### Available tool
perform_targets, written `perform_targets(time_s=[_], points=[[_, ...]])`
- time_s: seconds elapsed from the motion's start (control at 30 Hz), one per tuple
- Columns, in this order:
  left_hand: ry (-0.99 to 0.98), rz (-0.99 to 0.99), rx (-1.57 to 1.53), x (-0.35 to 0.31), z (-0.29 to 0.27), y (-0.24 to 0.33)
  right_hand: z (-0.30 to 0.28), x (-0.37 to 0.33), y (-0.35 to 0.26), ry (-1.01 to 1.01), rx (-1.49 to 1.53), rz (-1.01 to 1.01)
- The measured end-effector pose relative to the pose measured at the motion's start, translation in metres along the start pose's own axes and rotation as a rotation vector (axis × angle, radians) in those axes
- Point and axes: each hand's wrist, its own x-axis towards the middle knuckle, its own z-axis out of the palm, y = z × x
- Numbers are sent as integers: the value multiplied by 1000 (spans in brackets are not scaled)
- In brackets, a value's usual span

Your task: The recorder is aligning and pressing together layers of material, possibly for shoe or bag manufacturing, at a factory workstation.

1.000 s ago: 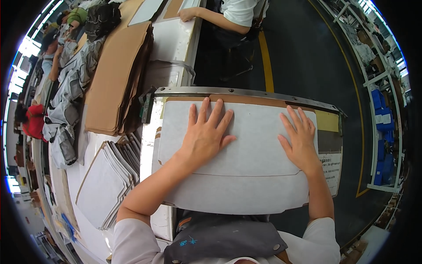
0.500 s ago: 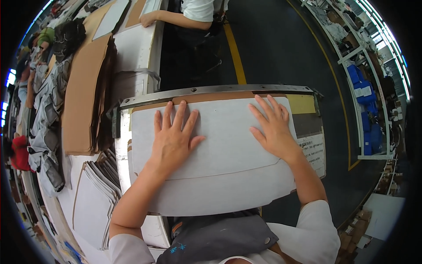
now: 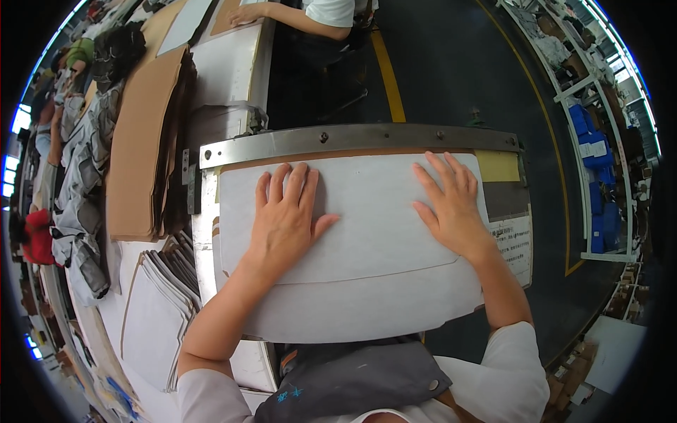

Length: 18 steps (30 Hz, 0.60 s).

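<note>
A large white sheet (image 3: pixel 367 233) with a curved near edge lies flat on a work surface, under a metal bar (image 3: pixel 352 137) along its far edge. My left hand (image 3: pixel 285 215) presses flat on the sheet's left part, fingers spread. My right hand (image 3: pixel 451 204) presses flat on its right part, fingers spread too. Neither hand grips anything. Brown board shows along the sheet's far edge beneath the bar.
A stack of brown cardboard (image 3: pixel 141 141) and a fanned pile of white sheets (image 3: pixel 159 303) lie to the left. Grey garments (image 3: pixel 77 190) are heaped further left. Another person's arm (image 3: pixel 282 15) rests on a table ahead. Dark floor with a yellow line (image 3: pixel 388 77) lies to the right.
Both hands stay flat on the white sheet in much the same places. The view has shifted as my head moved, so the sheet sits more centrally.
</note>
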Motion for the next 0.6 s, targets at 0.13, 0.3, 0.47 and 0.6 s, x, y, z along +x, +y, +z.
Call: perform_targets(time_s=[0.13, 0.3, 0.47, 0.6], points=[[23, 10, 4, 0, -3, 3, 2, -1, -2, 7, 30, 11], [-3, 10, 18, 2, -6, 7, -1, -2, -1, 20, 22, 11], [54, 23, -6, 3, -10, 6, -4, 1, 1, 54, 31, -13], [142, -170, 59, 0, -11, -18, -10, -1, 20, 85, 110, 101]])
